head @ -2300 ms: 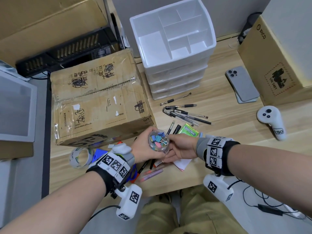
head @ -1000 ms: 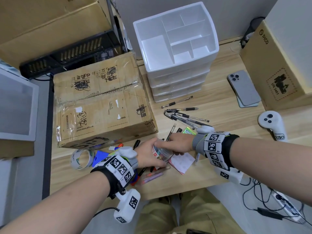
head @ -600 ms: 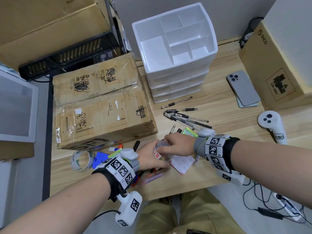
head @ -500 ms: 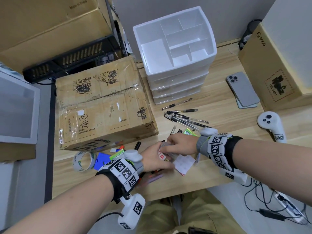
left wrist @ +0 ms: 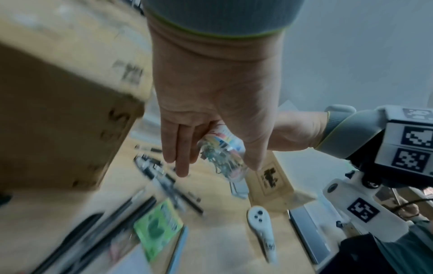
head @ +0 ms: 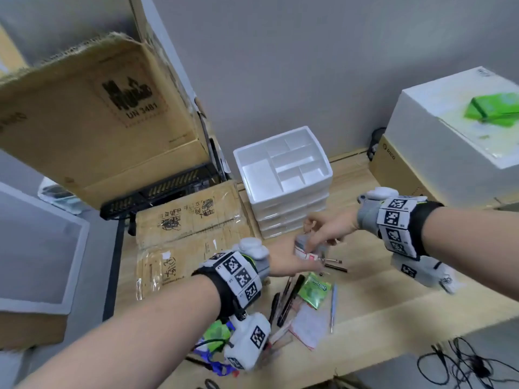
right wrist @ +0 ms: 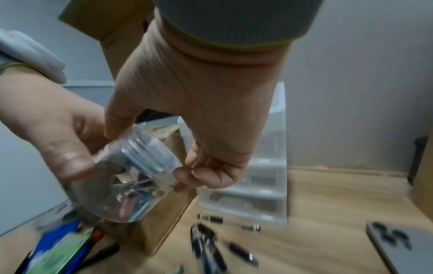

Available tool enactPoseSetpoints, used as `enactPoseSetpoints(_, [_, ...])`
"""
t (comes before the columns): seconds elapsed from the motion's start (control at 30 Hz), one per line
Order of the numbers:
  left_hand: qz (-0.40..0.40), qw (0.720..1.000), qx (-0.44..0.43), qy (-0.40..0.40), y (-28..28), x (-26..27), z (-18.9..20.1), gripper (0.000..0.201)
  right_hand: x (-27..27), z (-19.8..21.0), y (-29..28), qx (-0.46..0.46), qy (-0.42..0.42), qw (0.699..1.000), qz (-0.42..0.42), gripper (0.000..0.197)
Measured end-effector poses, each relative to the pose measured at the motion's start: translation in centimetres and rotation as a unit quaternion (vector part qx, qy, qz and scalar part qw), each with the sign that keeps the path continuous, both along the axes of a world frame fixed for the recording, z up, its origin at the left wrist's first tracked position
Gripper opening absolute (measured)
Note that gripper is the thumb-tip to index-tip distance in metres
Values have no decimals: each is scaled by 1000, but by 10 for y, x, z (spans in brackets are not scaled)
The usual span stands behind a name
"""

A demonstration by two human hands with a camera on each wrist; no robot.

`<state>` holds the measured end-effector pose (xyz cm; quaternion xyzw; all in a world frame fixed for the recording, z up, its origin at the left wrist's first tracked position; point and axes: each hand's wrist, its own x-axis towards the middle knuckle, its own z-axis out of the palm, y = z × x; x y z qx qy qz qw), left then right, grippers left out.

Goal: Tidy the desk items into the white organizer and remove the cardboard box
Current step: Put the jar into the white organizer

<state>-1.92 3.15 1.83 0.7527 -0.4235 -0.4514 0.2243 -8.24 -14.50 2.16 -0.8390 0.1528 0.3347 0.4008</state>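
Note:
A clear plastic jar of coloured binder clips [head: 304, 249] [right wrist: 131, 181] [left wrist: 222, 159] hangs tilted above the desk, held by both hands. My left hand [head: 292, 262] [left wrist: 218, 166] cups its body between thumb and fingers. My right hand [head: 323, 234] [right wrist: 147, 152] pinches the lid end with thumb and curled fingers. The white organizer [head: 289, 203] stands just behind the hands, its top compartments empty. The taped cardboard box [head: 191, 228] lies to its left. Pens [head: 286, 299] and a green packet [head: 314, 287] lie on the desk below the hands.
A phone [right wrist: 403, 246] and a white controller [left wrist: 260, 222] lie on the desk to the right. Large cartons [head: 92, 113] stand at the back left. A white box [head: 449, 130] sits on a brown one at the right. Cables hang past the desk's front edge.
Both hands have lifted the jar off the front of the desk and carried it up and back toward the organizer. The head view has tilted upward.

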Motion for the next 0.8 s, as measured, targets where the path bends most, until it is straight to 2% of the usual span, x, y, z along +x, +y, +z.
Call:
enactPoseSetpoints(0.07, [7, 999, -19, -45, -12, 22, 24, 19, 18, 24, -10, -42, -51, 998, -6, 72])
enactPoseSetpoints(0.17, [52, 993, -25, -106, -20, 58, 51, 24, 44, 54, -18, -107, -137, 985, -11, 68])
enactPoseSetpoints(0.27, [107, 979, -23, -173, -22, 92, 67, 64, 74, 73, -16, -139, -222, 965, -31, 65])
enactPoseSetpoints(0.3, [113, 975, -23, -192, -22, 100, 71, 67, 83, 76, -15, -147, -244, 958, -36, 65])
enactPoseSetpoints(0.37, [120, 966, -26, -228, -19, 116, 78, 56, 101, 76, -14, -166, -279, 945, -44, 64])
enactPoseSetpoints(0.5, [134, 955, -7, -263, -11, 143, 68, 48, 140, 63, -8, -206, -315, 925, -49, 57])
enactPoseSetpoints(0.67, [93, 953, -15, -287, -7, 155, 49, 69, 167, 43, -14, -233, -302, 922, -66, 52])
enactPoseSetpoints(0.8, [73, 953, -15, -293, -12, 159, 42, 69, 175, 35, -18, -256, -297, 920, -24, 51])
